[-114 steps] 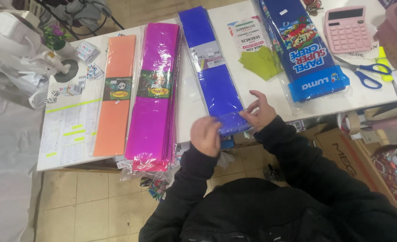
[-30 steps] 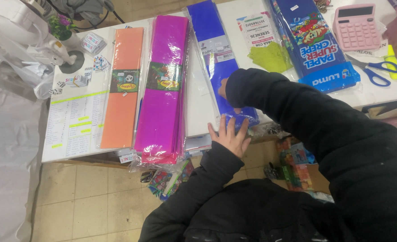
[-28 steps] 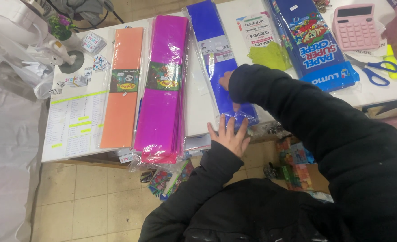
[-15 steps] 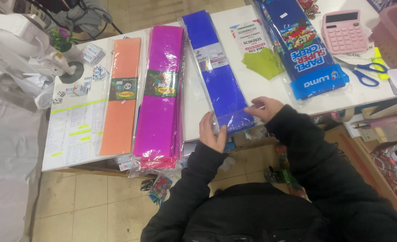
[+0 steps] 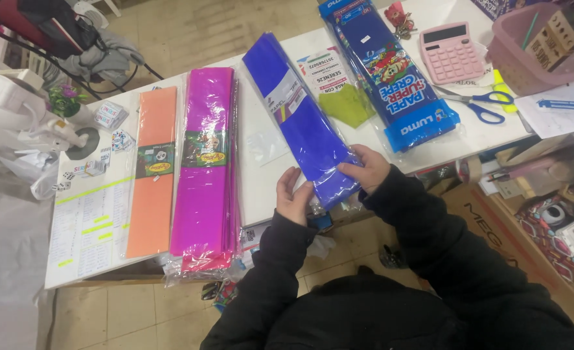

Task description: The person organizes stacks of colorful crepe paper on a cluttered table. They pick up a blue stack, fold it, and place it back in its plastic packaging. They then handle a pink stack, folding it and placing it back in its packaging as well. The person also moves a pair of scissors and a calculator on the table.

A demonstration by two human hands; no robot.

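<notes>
Long blue crepe-paper pack in clear wrap (image 5: 303,123) lying slantwise on white tabletop (image 5: 261,175), near end over the edge, left hand (image 5: 293,198) and right hand (image 5: 367,170) clasping that end from either side, magenta crepe-paper pack (image 5: 206,168) alongside.

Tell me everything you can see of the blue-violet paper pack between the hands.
The blue-violet paper pack is a long, flat fold of crepe-looking paper in clear wrap with a pale label band. It lies diagonally on the white table, near end overhanging the edge. The left hand and right hand grip that end from either side.
</notes>
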